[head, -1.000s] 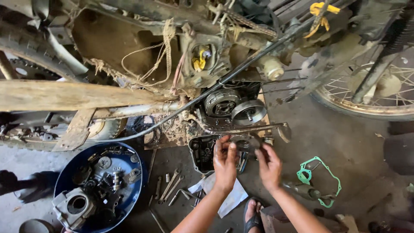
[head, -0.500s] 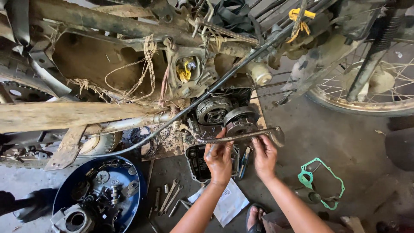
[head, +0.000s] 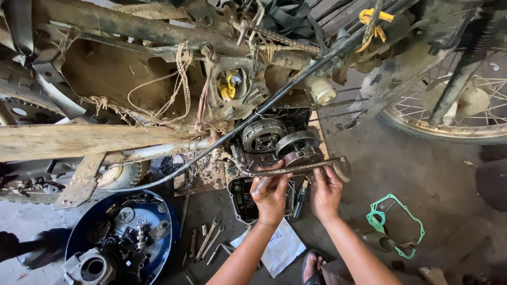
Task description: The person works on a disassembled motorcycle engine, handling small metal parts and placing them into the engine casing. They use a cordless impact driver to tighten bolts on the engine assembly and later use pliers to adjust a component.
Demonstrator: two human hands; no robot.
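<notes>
A stripped motorcycle engine (head: 274, 134) sits in a muddy frame, with a round clutch (head: 298, 145) and a ribbed round part (head: 262, 134) exposed. A rusty lever bar (head: 303, 167) runs across below them. My left hand (head: 270, 194) is closed around a silver tool handle (head: 262, 184) pointed up at the engine's underside. My right hand (head: 325, 191) is beside it, fingers spread against the rusty bar just under the clutch. A black engine cover (head: 240, 198) lies on the floor beneath my left hand.
A blue basin (head: 158, 240) of engine parts sits at lower left. Loose wrenches (head: 208, 243) and a white paper (head: 282, 248) lie on the floor. A green gasket (head: 398, 224) lies to the right. A wooden plank (head: 79, 140) crosses left; a spoked wheel (head: 454, 121) stands right.
Both hands rose from over the black cover on the floor to the rusty bar under the clutch. The view has moved closer to the engine.
</notes>
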